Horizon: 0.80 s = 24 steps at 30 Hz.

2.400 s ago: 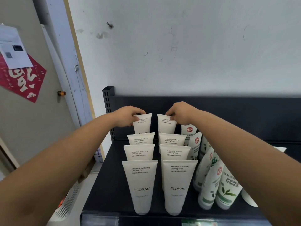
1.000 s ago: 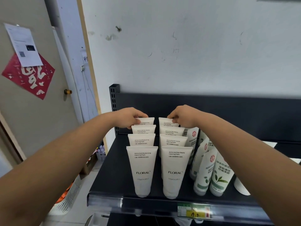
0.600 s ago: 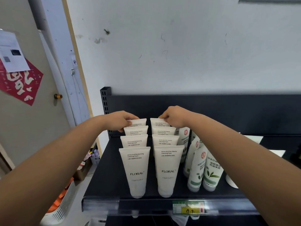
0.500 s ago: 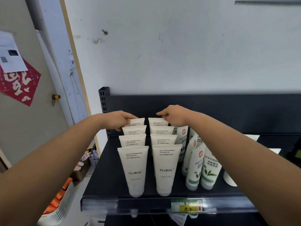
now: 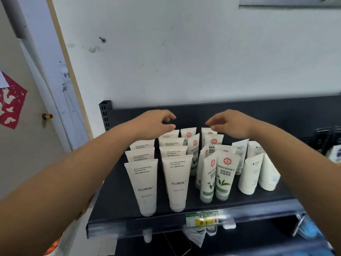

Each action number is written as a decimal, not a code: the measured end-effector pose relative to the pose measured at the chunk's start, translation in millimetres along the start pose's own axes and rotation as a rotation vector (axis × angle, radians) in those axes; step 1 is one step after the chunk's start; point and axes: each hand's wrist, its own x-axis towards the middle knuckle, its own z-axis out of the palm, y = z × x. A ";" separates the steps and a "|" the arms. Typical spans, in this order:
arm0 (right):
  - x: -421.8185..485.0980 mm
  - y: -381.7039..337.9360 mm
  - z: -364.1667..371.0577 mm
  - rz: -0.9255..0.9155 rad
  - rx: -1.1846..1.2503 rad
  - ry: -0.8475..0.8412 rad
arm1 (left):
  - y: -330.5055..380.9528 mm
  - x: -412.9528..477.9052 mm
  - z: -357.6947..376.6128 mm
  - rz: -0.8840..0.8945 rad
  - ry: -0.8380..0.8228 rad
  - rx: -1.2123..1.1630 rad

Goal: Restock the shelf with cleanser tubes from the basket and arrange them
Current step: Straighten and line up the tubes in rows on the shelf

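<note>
Two rows of cream FLORAL cleanser tubes point(image 5: 144, 185) stand cap-down on the black shelf point(image 5: 114, 206). To their right stand white tubes with green leaves and red seals point(image 5: 223, 176), then plain white tubes point(image 5: 249, 174). My left hand point(image 5: 153, 123) hovers above the back of the FLORAL rows, fingers loosely curled, holding nothing. My right hand point(image 5: 227, 124) hovers over the rearmost red-seal tubes, fingers relaxed, also holding nothing. The basket is only partly visible at the lower left point(image 5: 55, 246).
A price tag point(image 5: 202, 218) sits on the shelf's front rail. A white wall rises behind the shelf's black back panel point(image 5: 276, 111). A door with a red paper ornament point(image 5: 10, 102) is at the left. Blue items point(image 5: 310, 230) lie lower right.
Both hands have let go of the rear FLORAL tubes and lifted off them. The view has swung right, showing more tubes on the right.
</note>
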 end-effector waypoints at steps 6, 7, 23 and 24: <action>-41.5 17.4 2.0 0.030 -0.003 0.001 | 41.0 2.7 23.1 0.108 -0.036 0.149; -47.6 19.6 1.2 0.023 0.000 0.005 | 49.2 1.8 27.3 0.124 -0.032 0.163; -68.4 35.3 31.1 -0.171 -0.351 -0.074 | 118.9 -1.3 91.7 -0.044 -0.129 0.408; -67.5 37.4 30.2 -0.182 -0.357 -0.086 | 120.0 -1.3 89.9 -0.047 -0.147 0.403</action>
